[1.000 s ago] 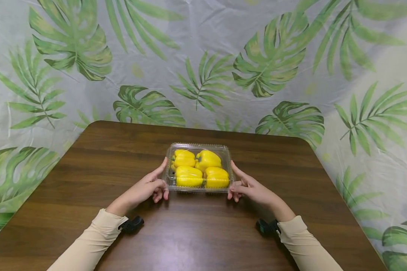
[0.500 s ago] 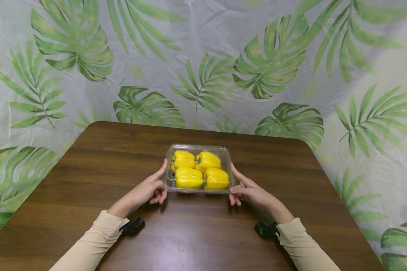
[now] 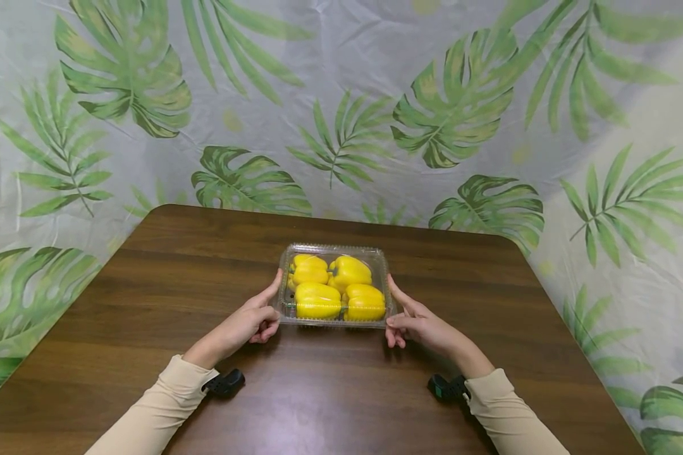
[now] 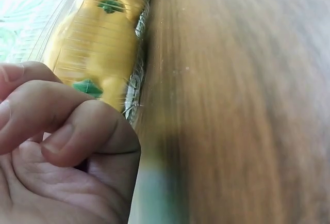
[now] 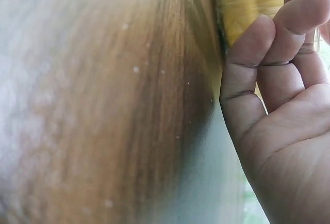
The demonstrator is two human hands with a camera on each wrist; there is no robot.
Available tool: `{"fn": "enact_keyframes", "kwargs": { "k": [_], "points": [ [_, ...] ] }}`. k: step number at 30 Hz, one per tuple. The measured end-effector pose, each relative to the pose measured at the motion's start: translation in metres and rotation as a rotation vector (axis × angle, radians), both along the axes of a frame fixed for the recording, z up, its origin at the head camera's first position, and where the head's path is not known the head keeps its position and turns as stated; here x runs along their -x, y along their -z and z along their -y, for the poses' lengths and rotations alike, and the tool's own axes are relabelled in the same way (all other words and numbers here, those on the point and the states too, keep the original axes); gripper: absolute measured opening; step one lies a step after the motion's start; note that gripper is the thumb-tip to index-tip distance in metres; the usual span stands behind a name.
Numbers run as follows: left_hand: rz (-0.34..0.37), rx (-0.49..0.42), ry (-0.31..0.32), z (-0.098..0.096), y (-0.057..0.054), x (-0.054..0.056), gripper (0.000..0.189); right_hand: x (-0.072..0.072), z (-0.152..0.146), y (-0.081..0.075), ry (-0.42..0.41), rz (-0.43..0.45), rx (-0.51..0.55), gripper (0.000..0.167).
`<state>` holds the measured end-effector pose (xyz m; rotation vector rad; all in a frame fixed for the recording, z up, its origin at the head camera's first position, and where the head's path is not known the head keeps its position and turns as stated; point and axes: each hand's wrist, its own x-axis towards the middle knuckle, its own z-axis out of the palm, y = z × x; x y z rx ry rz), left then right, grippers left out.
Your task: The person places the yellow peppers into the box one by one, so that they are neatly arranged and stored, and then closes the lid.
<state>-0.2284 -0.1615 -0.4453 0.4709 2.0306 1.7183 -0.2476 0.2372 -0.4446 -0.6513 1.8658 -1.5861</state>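
Observation:
A clear plastic clamshell container (image 3: 336, 321) lies on the wooden table in the head view, with several yellow bell peppers (image 3: 317, 300) inside under its lid. At its left side is my left hand (image 3: 245, 325), the index finger stretched along the side and the thumb near the front corner. The left wrist view shows this hand's other fingers (image 4: 77, 115) curled beside the container, holding nothing. My right hand (image 3: 424, 319) lies against the right side, index finger extended, thumb by the front corner. Its lower fingers (image 5: 281, 74) are loosely bent in the right wrist view.
The dark brown wooden table (image 3: 341, 392) extends around the container on all sides. Behind it hangs a pale cloth (image 3: 370, 38) printed with green leaves. Each wrist carries a black strap with a camera (image 3: 224, 382) below the cream sleeve (image 3: 153, 404).
The left hand's lower fingers have drawn in and curled more, away from the container's front corner. The container and the right hand keep almost the same place; the whole head view shifts slightly down.

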Motion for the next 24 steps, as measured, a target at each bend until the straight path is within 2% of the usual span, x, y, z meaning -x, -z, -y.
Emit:
{"fn": "enact_keyframes", "kwargs": {
  "k": [24],
  "points": [
    [0.001, -0.004, 0.0, 0.0, 0.0019, -0.0004, 0.091, 0.0023, -0.0046, -0.0012, -0.052, 0.021, 0.017, 0.092]
  ]
}}
